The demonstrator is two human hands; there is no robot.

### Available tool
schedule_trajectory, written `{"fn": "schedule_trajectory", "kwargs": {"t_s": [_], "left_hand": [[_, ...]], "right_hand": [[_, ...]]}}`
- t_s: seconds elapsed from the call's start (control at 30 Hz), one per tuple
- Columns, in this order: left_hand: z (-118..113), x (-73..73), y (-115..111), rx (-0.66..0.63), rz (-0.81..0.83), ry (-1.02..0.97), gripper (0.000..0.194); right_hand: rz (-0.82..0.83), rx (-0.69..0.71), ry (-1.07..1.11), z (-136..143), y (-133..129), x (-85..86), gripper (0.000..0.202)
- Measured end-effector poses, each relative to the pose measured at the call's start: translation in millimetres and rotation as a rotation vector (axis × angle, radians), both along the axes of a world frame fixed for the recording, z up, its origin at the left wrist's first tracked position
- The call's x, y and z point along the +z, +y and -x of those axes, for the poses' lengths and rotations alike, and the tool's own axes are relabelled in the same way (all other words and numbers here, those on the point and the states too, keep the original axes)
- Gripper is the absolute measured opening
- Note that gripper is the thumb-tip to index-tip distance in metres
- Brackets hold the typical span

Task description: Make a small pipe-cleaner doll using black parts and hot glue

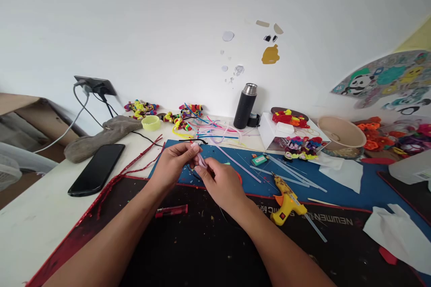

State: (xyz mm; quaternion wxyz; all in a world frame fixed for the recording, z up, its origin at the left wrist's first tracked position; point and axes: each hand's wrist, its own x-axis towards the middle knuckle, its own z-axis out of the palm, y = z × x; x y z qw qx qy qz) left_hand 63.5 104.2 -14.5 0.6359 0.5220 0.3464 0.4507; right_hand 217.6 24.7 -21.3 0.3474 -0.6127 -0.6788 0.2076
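My left hand (pixel 174 161) and my right hand (pixel 222 182) meet over the blue mat (pixel 218 154). Between their pinched fingertips is a pale lilac fuzzy piece (pixel 201 159), which looks like a bent pipe cleaner; the fingers hide part of it. A longer lilac pipe cleaner (pixel 240 165) lies on the mat just beyond my right hand. Behind the hands, loose pipe cleaners (pixel 215 131) in several colours are spread against the wall. Below my left wrist lies a small red tool (pixel 171 210) on the black mat (pixel 188 251).
To the right, a yellow glue gun (pixel 288 202) lies near clear glue sticks (pixel 296 171). A black thermos (pixel 245 106) stands open at the back. Dark red pipe cleaners (pixel 124 174) and a phone (pixel 96 169) lie left. White paper (pixel 400 233) sits at the right edge.
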Motion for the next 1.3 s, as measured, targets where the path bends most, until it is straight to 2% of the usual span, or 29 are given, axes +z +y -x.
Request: {"fn": "schedule_trajectory", "kwargs": {"t_s": [0.33, 0.6, 0.73, 1.13, 1.3], "left_hand": [[-1.9, -0.1, -0.6, -0.004, 0.027, -0.035, 0.038], [0.6, -1.4, 0.6, 0.011, 0.032, -0.043, 0.035], [0.2, -1.0, 0.6, 0.016, 0.013, -0.031, 0.034], [-3.3, 1.1, -1.7, 0.002, 0.055, -0.026, 0.038], [-3.4, 0.7, -1.0, -0.003, 0.05, -0.014, 0.038]], "right_hand": [[0.014, -0.011, -0.054, -0.8, 0.9, 2.0, 0.035], [0.071, 0.041, 0.2, -2.8, 2.1, 1.3, 0.041], [0.102, 0.048, 0.252, -2.8, 2.0, 3.0, 0.045], [0.052, 0.011, -0.02, -2.4, 3.3, 1.2, 0.039], [0.051, 0.025, -0.001, -2.9, 3.8, 2.2, 0.04]]}}
